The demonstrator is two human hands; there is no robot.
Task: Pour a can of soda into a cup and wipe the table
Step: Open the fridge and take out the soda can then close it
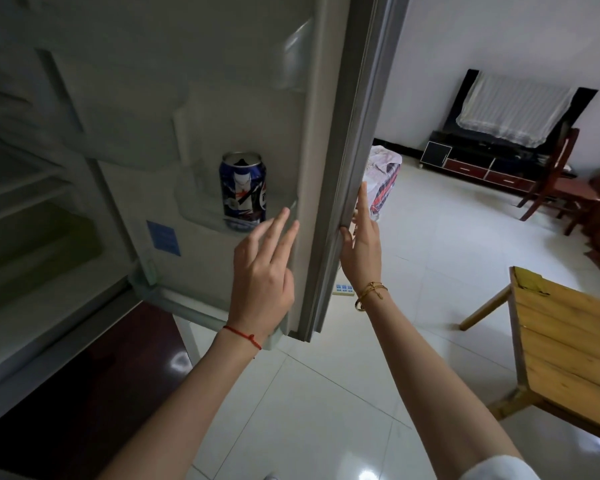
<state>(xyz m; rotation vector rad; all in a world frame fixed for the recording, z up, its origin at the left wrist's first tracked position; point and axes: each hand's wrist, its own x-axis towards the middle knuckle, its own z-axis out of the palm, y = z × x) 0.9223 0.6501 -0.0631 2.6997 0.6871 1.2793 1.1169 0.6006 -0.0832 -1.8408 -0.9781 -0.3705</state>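
Two bare forearms nearest the lens, reaching up from the bottom edge toward an open fridge door [312, 161]. Left hand [262, 268] raised before the door's inner face, fingers straight and spread, nothing in them, tips just short of the soda can [243, 192]. Right hand [361, 244] laid on the door's outer edge, fingers extended along the metal strip, thumb apparently at the near side of the edge; whether wrapped round it or only pressing, cannot tell. Soda can upright in a clear door shelf [201, 206], blue printed wall, silver rim, lower part behind the shelf lip. Probably full, so moderately heavy; thin aluminium wall, stiff enough while sealed but easily dented by a hard squeeze; likely cold and perhaps damp, hence slippery. Best taken round the mid-body above the lip, thumb opposite fingers, lifted straight up and kept level. Wooden table [568, 348] well apart, at right.
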